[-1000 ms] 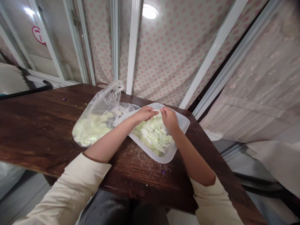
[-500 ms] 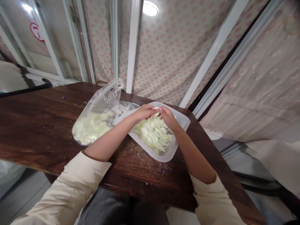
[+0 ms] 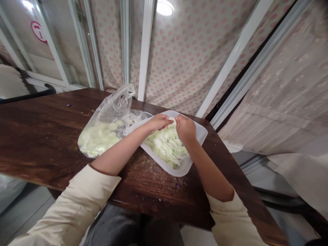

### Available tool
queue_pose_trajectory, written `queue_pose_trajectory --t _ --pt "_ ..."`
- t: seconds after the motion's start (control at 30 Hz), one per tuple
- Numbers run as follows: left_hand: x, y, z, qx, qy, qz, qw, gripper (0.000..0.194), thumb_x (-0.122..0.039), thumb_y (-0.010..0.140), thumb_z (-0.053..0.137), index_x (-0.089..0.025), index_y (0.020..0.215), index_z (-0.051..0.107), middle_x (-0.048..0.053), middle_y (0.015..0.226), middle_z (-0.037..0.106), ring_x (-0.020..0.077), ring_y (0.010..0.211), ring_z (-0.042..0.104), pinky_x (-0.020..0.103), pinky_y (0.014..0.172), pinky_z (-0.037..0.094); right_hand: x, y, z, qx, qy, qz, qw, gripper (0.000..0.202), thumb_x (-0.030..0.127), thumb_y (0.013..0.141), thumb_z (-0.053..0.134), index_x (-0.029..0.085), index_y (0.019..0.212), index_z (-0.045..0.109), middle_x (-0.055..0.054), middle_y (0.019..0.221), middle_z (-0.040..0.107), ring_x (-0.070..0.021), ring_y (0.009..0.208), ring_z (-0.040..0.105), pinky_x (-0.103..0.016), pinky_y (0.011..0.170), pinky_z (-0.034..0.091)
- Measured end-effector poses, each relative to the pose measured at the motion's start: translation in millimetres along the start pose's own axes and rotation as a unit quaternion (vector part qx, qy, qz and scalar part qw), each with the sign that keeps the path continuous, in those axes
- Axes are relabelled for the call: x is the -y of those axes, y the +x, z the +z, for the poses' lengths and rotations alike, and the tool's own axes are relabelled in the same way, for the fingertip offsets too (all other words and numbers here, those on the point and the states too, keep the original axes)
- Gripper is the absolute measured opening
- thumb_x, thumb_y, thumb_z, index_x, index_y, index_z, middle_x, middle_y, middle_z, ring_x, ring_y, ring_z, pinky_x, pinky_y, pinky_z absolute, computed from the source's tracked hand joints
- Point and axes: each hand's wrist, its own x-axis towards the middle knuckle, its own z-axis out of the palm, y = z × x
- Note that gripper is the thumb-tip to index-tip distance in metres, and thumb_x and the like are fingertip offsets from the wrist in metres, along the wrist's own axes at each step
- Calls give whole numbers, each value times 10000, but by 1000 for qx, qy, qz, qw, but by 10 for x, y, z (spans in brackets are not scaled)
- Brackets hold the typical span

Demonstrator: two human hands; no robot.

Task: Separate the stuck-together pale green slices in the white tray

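The person wears cream sleeves (image 3: 74, 201) with wide cuffs, their fabric creased, and dark grey trousers (image 3: 112, 225).

A round ceiling-style light (image 3: 165, 7) glows stark white at the top, its centre washed out, while a second bright spot flares on the glass at upper left. The dark surface (image 3: 46, 136) sits in dimmer, muted light, deepening to shadow at its near edge. Details look soft, and lines stretch toward the frame's edges.
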Motion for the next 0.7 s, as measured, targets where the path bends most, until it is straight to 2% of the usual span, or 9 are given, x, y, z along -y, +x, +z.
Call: queue_pose_trajectory --t 0.17,0.33,0.43,0.5,0.57,0.63,0.7 --pt "-5 0 1 -1 -7 0 1000 332 -316 718 596 -166 524 370 -64 396 375 11 328 256 176 355 161 -19 -5 6 -8 -9 14 1000 293 323 870 310 182 703 505 -58 618 537 -167 600 468 -285 574 264" --pt "-26 -4 -6 2 -28 5 1000 292 -337 727 590 -155 563 430 -56 428 393 12 341 273 172 355 161 -94 -18 36 -15 -15 72 997 256 325 845 361 169 690 493 -86 643 544 -189 651 493 -300 599 309" --pt "-31 -12 -11 3 -32 9 999 263 -333 723 596 -149 591 462 -57 442 392 11 351 278 165 358 166 -125 -9 99 13 119 56 991 308 387 856 310 183 689 468 -53 652 526 -166 654 488 -287 610 346" --pt "-33 -17 -14 8 -30 11 999 282 -352 720 594 -145 581 463 -58 445 384 8 353 273 163 357 165 -137 12 150 52 254 51 964 337 433 856 275 193 703 456 -20 644 505 -141 624 483 -266 589 367" --pt "-37 -24 -16 9 -29 12 999 299 -368 721 588 -143 572 460 -58 447 379 7 351 269 164 355 164 -151 39 189 75 354 60 930 331 478 827 320 198 710 452 6 622 478 -121 593 472 -246 563 377" --pt "-46 -32 -15 7 -30 10 999 296 -363 727 581 -141 572 462 -59 450 372 6 350 269 166 355 164 -166 61 208 79 396 73 912 327 504 794 374 199 707 453 20 604 461 -111 578 459 -237 552 380" --pt "-57 -39 -12 8 -31 7 999 284 -348 732 579 -138 576 469 -60 451 365 6 349 269 168 355 162 -178 70 209 84 408 77 906 325 509 780 399 198 703 457 24 597 461 -108 572 453 -235 552 381"
